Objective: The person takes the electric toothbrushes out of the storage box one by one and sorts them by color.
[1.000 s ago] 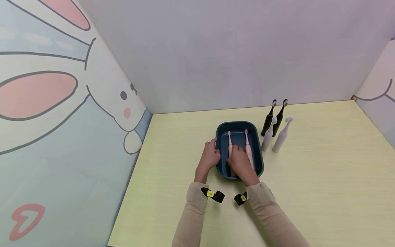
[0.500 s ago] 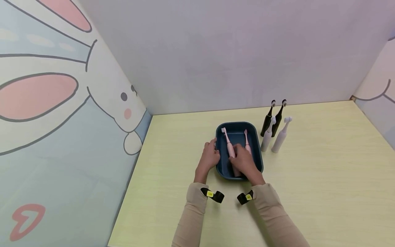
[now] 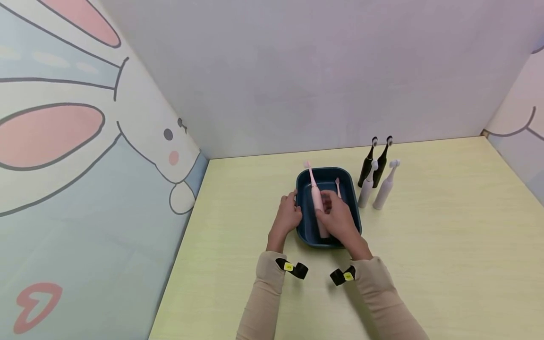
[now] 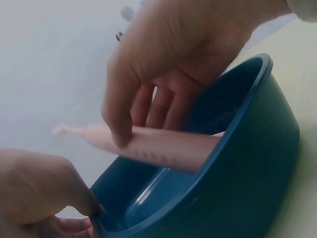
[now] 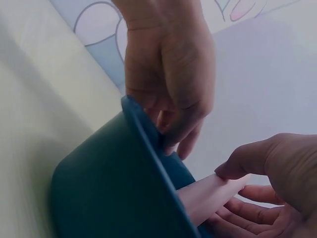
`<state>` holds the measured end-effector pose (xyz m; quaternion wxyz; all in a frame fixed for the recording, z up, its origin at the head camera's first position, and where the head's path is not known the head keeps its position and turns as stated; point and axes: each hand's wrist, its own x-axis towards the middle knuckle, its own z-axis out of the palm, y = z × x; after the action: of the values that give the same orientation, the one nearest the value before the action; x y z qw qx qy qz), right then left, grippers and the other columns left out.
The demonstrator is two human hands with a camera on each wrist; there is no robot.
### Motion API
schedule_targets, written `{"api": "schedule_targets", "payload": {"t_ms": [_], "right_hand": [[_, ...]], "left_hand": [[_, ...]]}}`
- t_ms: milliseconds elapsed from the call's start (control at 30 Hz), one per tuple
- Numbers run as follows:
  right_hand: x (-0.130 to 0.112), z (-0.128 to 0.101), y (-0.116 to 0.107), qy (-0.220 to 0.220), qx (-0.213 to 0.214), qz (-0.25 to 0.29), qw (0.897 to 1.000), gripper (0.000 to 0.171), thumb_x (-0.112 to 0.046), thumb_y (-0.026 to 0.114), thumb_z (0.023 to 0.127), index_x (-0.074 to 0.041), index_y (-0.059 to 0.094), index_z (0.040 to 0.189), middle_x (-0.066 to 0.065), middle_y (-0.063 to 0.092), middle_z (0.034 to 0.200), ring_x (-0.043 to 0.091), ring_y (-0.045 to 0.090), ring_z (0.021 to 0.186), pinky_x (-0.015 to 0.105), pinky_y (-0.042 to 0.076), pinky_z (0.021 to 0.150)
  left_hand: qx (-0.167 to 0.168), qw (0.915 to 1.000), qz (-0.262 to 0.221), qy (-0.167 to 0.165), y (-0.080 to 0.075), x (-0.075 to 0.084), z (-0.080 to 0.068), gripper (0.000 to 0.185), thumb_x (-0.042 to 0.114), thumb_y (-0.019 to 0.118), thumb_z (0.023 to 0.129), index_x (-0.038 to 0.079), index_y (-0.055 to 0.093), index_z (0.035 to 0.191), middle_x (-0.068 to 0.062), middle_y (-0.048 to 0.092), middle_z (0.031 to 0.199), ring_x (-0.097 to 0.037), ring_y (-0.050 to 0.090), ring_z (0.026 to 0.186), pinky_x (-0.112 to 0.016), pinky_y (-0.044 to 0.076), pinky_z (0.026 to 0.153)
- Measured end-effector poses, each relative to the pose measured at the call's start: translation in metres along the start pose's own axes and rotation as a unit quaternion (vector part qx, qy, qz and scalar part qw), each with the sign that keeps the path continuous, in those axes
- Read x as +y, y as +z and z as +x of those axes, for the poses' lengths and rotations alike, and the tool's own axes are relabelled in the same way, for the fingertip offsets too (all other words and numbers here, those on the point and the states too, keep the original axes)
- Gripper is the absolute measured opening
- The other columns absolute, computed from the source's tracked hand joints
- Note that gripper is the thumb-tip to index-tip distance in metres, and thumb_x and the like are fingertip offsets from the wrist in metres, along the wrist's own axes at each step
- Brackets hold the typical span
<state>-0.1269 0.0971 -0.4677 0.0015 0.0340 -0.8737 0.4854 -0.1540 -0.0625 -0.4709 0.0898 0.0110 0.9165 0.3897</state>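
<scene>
- Our right hand (image 3: 338, 218) pinches a pink electric toothbrush (image 3: 316, 200) by its handle, thumb on one side and fingers curled on the other; it sits tilted, brush head over the far rim of the dark blue tub (image 3: 355, 222), butt end down inside
- From the left wrist view the pink toothbrush (image 4: 158, 146) is clear of the tub's floor, held near mid-handle, which we judge keeps it balanced
- Our left hand (image 3: 288, 215) grips the tub's left rim, fingertips hooked over the edge; in the right wrist view the hand (image 5: 171, 84) clamps the wall (image 5: 114, 188), likely so the tub cannot slide
- A second pink toothbrush (image 3: 338, 187) lies flat in the tub, partly hidden by our right hand
- Just right of the tub stand two black toothbrushes (image 3: 376, 160) and, in front of them, two pale ones (image 3: 377, 186), all upright on the yellow-green table (image 3: 446, 226)
</scene>
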Motion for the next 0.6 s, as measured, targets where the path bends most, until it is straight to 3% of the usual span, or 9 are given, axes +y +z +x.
{"api": "schedule_targets", "payload": {"t_ms": [233, 600], "right_hand": [[-0.003, -0.007, -0.008, -0.024, 0.034, 0.041, 0.998, 0.05, -0.011, 0.064, 0.087, -0.005, 0.046, 0.133, 0.015, 0.059, 0.113, 0.027, 0.058, 0.097, 0.043, 0.052, 0.083], [-0.003, -0.022, -0.019, -0.1, 0.11, 0.081, 0.986, 0.047, -0.006, 0.065, 0.087, -0.002, 0.049, 0.131, 0.017, 0.06, 0.114, 0.028, 0.062, 0.095, 0.046, 0.054, 0.08]], "left_hand": [[0.002, 1.0, 0.001, 0.0, -0.001, 0.0, 0.0, 0.053, 0.007, 0.047, 0.095, 0.009, 0.037, 0.147, -0.012, 0.047, 0.111, -0.022, 0.047, 0.093, -0.036, 0.043, 0.083], [0.0, 0.9999, -0.002, 0.012, -0.002, -0.002, -0.002, 0.052, 0.007, 0.047, 0.095, 0.007, 0.037, 0.146, -0.012, 0.048, 0.11, -0.022, 0.047, 0.093, -0.037, 0.042, 0.085]]}}
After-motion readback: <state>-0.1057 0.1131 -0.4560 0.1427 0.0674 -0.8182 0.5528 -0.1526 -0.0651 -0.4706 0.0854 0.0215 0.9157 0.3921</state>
